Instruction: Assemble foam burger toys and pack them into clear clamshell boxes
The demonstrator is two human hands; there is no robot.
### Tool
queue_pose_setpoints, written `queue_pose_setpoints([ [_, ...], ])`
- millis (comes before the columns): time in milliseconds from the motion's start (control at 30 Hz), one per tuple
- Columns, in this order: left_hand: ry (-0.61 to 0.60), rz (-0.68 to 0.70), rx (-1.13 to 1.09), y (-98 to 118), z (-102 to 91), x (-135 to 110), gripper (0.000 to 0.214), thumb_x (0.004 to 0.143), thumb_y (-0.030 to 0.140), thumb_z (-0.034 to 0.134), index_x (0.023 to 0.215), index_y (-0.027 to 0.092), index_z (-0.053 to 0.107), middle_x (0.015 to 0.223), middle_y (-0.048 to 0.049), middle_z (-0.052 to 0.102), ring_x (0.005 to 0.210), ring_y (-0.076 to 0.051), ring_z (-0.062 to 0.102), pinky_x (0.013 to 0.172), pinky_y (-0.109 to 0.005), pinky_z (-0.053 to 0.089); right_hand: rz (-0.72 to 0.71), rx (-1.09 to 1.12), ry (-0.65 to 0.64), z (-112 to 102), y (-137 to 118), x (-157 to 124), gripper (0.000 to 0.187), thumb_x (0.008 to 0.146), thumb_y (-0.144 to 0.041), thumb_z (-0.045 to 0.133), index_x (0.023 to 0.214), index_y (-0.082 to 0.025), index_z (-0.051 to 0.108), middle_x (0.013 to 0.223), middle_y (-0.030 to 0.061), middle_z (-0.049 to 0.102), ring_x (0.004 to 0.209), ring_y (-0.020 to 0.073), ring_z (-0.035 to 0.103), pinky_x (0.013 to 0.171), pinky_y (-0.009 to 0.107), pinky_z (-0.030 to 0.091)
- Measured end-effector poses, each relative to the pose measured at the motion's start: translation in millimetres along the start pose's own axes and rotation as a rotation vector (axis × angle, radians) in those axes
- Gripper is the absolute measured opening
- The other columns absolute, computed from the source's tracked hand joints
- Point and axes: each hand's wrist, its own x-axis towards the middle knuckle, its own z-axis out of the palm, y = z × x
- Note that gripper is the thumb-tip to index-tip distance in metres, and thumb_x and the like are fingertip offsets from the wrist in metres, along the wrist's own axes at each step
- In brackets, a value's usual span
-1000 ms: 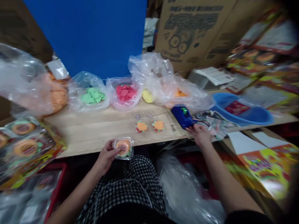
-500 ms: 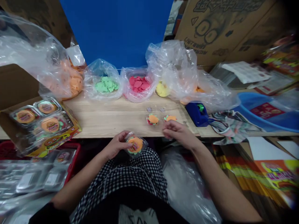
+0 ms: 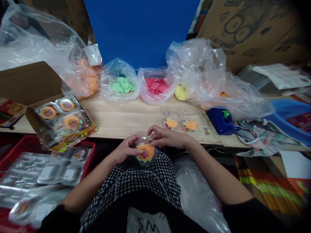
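Just in front of the table edge, above my lap, I hold a clear plastic box (image 3: 146,152) with an orange toy burger inside, a printed label on its top and green showing around it. My left hand (image 3: 127,149) grips the box's left side, thumb across the front. My right hand (image 3: 161,136) is at the box's upper right edge, fingers curled and thumb close to the burger. Two more burgers, a left one (image 3: 171,123) and a right one (image 3: 190,125), lie on the table beyond my right hand, with green and red edges showing.
Plastic bags hold orange pieces (image 3: 93,84), green pieces (image 3: 122,84), red pieces (image 3: 156,85) and yellow pieces (image 3: 181,92). A display carton (image 3: 73,139) of boxed burgers stands left, above a red basket (image 3: 93,152). To the right are a blue tape dispenser (image 3: 220,122), a cloth (image 3: 264,134) and a blue basin (image 3: 286,113).
My right hand has moved left from beside the right-hand burger on the table to the plastic box. My left hand still holds the box. The view has shifted left.
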Motion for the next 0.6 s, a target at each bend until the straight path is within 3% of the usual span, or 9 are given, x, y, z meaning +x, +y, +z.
queue_pose_setpoints([
  [67,0.029,-0.001,-0.027,1,-4.8,-4,0.044,0.056,0.015,0.071,0.097,0.016,0.057,0.093,-0.0034,0.06,0.083,-0.016,0.054,0.075,-0.027,0.042,0.041,0.009,0.086,2,4,3,0.031,0.08,-0.035,0.048,0.104,-0.02,0.034,0.063,-0.0059,0.048,0.053,0.0088,0.046,0.05,0.02,0.036],
  [100,0.053,-0.001,-0.044,2,-7.6,-6,0.044,0.056,0.015,0.071,0.098,0.017,0.057,0.093,-0.0035,0.06,0.083,-0.016,0.055,0.076,-0.027,0.042,0.05,-0.022,0.203,4,5,5,0.031,0.081,-0.035,0.047,0.104,-0.02,0.034,0.064,-0.0051,0.049,0.055,0.0098,0.047,0.051,0.021,0.037],
  [200,0.133,0.003,-0.08,5,-16.9,-12,0.044,0.057,0.016,0.071,0.098,0.016,0.057,0.092,-0.0038,0.061,0.081,-0.015,0.056,0.075,-0.028,0.042,-0.004,-0.268,0.724,13,2,8,0.017,0.083,-0.034,0.044,0.09,-0.019,0.043,0.068,-0.0015,0.048,0.062,0.0123,0.047,0.058,0.025,0.037],
  [267,0.175,0.012,-0.088,7,-22.5,-15,0.044,0.056,0.016,0.072,0.097,0.016,0.057,0.092,-0.0036,0.061,0.08,-0.015,0.056,0.075,-0.028,0.042,-0.093,-0.467,0.891,22,-7,12,0.016,0.084,-0.033,0.042,0.078,-0.019,0.046,0.07,0.0012,0.048,0.067,0.0141,0.046,0.063,0.027,0.036],
  [400,0.192,0.045,-0.104,11,-29.4,-22,0.046,0.054,0.017,0.073,0.097,0.017,0.056,0.09,-0.0029,0.061,0.08,-0.015,0.056,0.075,-0.028,0.042,-0.169,-0.633,0.696,45,-23,25,0.018,0.085,-0.031,0.041,0.074,-0.018,0.049,0.074,0.004,0.05,0.072,0.0167,0.045,0.065,0.029,0.035],
  [600,0.153,0.078,-0.106,21,-37.5,-41,0.048,0.05,0.016,0.075,0.094,0.015,0.057,0.087,-0.0034,0.061,0.078,-0.014,0.055,0.074,-0.026,0.041,-0.059,-0.23,0.45,65,-19,51,0.03,0.086,-0.04,0.033,0.066,-0.019,0.043,0.064,-0.0011,0.045,0.061,0.0131,0.043,0.056,0.025,0.037],
])
